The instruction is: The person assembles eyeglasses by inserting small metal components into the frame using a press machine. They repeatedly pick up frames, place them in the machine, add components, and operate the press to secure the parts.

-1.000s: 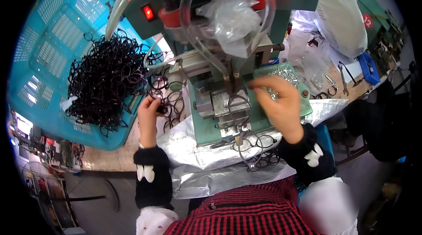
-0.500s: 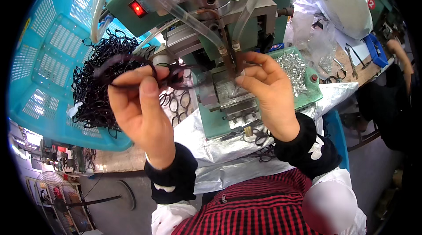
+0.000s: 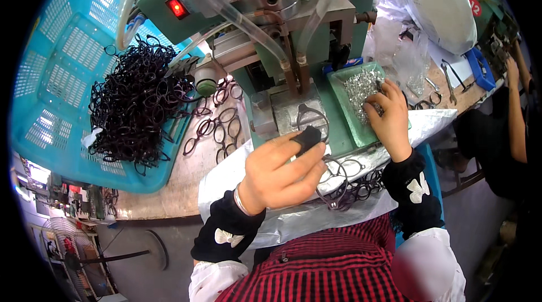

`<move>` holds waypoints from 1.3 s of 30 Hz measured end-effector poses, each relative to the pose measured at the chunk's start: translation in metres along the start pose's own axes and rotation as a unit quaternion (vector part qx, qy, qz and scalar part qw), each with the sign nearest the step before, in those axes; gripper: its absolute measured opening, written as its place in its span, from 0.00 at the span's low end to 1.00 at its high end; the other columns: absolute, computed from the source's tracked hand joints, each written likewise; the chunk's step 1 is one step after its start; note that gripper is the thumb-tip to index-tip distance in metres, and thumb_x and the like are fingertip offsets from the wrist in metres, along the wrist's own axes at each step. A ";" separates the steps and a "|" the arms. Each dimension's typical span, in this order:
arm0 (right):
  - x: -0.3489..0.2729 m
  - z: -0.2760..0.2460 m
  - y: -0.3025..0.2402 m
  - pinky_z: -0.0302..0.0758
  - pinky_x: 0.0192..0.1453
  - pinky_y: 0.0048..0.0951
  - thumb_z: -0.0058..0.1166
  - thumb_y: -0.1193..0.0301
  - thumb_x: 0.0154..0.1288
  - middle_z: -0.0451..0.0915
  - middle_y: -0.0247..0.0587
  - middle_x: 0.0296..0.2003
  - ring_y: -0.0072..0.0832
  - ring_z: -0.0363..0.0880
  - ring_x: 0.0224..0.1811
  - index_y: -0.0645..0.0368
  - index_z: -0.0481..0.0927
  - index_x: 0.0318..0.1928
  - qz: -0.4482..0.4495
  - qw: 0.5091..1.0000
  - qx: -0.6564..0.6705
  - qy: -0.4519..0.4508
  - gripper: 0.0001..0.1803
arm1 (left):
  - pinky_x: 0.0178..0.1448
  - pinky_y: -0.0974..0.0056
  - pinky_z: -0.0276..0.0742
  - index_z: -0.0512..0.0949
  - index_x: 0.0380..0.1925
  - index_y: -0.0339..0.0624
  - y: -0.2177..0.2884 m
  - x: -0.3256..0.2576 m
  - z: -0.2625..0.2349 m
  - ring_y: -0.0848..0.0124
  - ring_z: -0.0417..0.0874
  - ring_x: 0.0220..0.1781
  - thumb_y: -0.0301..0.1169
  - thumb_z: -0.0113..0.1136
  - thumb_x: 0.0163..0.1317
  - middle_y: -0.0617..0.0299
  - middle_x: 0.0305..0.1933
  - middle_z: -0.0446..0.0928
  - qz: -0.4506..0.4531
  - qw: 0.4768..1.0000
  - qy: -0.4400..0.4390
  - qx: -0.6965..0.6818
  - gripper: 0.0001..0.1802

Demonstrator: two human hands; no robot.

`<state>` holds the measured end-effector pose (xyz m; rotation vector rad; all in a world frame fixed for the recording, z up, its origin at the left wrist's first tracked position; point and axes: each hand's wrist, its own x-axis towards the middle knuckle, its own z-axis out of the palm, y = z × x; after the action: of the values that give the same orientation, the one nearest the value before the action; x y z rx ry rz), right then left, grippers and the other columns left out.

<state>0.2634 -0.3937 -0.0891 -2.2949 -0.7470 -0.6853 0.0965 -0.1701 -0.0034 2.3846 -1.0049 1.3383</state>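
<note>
Dark plastic eyeglass frames are being handled at a green bench machine. My left hand [image 3: 282, 175] is closed with thumb and fingertips on a dark eyeglass frame [image 3: 310, 114]; its ring shows over the machine's metal block [image 3: 282, 111]. A solid black piece [image 3: 308, 139] shows at those fingertips, its shape partly hidden. My right hand [image 3: 390, 116] is over the green tray [image 3: 343, 113] of small silver metal parts [image 3: 361, 90]. Its fingers are bent together at the parts; whatever they pinch is too small to make out.
A blue basket [image 3: 53, 127] at the left holds a heap of dark frames [image 3: 135, 104]. More loose frames [image 3: 217, 127] lie beside it, and others [image 3: 361, 186] on the silver sheet [image 3: 271, 226]. Clear hoses [image 3: 248, 28] hang over the block. Wrenches [image 3: 450, 84] lie at the right; a co-worker's arm [image 3: 515, 110] is beyond.
My left hand has come right and nearer, from beside the heap to the front of the metal block. My right hand has left the machine's nozzles for the tray of metal parts.
</note>
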 end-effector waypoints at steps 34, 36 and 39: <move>-0.032 -0.019 -0.009 0.73 0.53 0.23 0.60 0.81 0.64 0.83 0.36 0.39 0.23 0.80 0.44 0.66 0.83 0.43 0.177 0.941 0.274 0.086 0.07 | 0.47 0.54 0.72 0.80 0.28 0.42 -0.094 -0.197 -0.093 0.54 0.75 0.45 0.22 0.65 0.49 0.58 0.38 0.75 -0.419 0.852 -0.129 0.286 0.05; -0.042 -0.036 -0.006 0.73 0.51 0.23 0.60 0.81 0.63 0.83 0.37 0.38 0.23 0.79 0.43 0.67 0.83 0.41 0.210 0.939 0.263 0.077 0.07 | 0.53 0.55 0.73 0.82 0.33 0.42 -0.076 -0.169 -0.101 0.53 0.75 0.52 0.23 0.67 0.52 0.57 0.46 0.78 -0.447 0.847 -0.100 0.270 0.07; -0.029 -0.048 -0.036 0.73 0.50 0.24 0.60 0.82 0.60 0.83 0.37 0.37 0.25 0.80 0.42 0.67 0.83 0.40 0.163 0.937 0.309 0.020 0.07 | 0.50 0.67 0.75 0.77 0.44 0.35 -0.066 -0.155 -0.104 0.71 0.80 0.43 0.23 0.60 0.68 0.58 0.45 0.79 -0.530 0.840 0.021 0.116 0.07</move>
<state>0.2063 -0.4133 -0.0612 -1.7535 -0.4561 -0.2830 0.0170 0.0006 -0.0647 2.3645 0.5407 1.0336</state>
